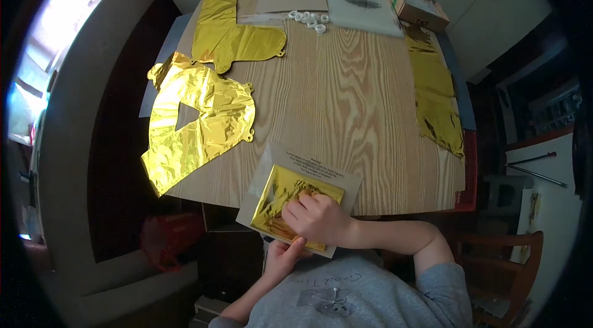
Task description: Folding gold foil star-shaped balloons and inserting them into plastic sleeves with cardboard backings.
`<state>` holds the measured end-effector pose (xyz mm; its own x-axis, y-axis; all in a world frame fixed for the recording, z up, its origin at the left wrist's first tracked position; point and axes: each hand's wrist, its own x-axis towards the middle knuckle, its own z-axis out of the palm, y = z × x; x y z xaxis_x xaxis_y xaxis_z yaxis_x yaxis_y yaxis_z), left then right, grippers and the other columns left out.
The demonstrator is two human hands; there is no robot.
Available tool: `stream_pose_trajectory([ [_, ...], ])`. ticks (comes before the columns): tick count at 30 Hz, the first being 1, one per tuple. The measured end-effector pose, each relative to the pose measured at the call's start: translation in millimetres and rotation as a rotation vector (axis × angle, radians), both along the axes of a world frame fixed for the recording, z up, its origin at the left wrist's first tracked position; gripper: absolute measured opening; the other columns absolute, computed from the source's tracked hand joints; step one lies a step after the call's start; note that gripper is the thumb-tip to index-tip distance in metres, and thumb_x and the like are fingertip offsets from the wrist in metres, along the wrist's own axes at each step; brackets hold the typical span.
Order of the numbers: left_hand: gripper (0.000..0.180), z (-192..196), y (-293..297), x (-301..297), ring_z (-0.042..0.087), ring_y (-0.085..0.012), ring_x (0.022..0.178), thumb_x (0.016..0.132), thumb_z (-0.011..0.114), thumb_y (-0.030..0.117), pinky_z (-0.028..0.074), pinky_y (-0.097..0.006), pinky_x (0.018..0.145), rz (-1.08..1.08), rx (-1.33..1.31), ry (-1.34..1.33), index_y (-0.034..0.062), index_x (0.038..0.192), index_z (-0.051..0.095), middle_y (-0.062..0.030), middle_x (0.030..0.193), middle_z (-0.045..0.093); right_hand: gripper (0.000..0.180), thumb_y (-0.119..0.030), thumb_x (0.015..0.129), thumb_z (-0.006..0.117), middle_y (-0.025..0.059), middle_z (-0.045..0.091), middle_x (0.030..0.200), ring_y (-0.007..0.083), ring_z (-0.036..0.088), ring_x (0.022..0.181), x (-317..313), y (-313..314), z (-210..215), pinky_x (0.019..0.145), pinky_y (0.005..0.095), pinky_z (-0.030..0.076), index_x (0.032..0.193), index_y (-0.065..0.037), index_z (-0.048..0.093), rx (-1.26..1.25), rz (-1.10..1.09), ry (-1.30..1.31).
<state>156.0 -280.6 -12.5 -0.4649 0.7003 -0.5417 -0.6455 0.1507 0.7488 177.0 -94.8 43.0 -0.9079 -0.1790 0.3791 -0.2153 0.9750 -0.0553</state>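
Here, the right hand (318, 215) curls its fingers against gold foil (267, 206), grip unclear, while the left hand (283, 260) pinches its near edge, open tabletop (321, 99) beyond.

Pale wood-grain table (352, 118): folded gold foil rectangle (267, 204) is lying against flat translucent plastic bag (281, 156), near edge. Left, holed gold foil shape (219, 96) is lying before L-shaped gold foil piece (222, 41). Right, long gold foil strip (432, 78) is lying before brown cardboard box (425, 12). Far side, small white rings (311, 19) are sitting.
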Motion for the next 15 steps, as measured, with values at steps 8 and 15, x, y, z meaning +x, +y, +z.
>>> stream_pose_trajectory([
  [8, 0.019, 4, -12, -1, 0.068, -0.0168, 0.075, 0.098, 0.055, 0.011, 0.058, -0.030, 0.070, 0.099, 0.014, -0.070, -0.0072, 0.102, 0.061, -0.0135, 0.089, 0.069, 0.016, -0.022, 0.069, 0.060, 0.0005, 0.055, 0.076, 0.0144, 0.057, 0.072, 5, -8, -2, 0.054, 0.0242, 0.045, 0.080, -0.010, 0.060, -0.014, 0.037, -0.033],
  [15, 0.019, 3, 1, -5, 0.067, -0.0145, 0.073, 0.097, 0.054, 0.010, 0.056, -0.027, 0.069, 0.046, -0.021, 0.054, -0.0067, 0.095, 0.063, -0.0102, 0.086, 0.068, 0.018, -0.021, 0.069, 0.059, -0.0003, 0.050, 0.074, 0.0134, 0.055, 0.070, 8, -10, 2, 0.052, 0.0241, 0.044, 0.081, -0.009, 0.060, -0.039, 0.051, -0.017],
])
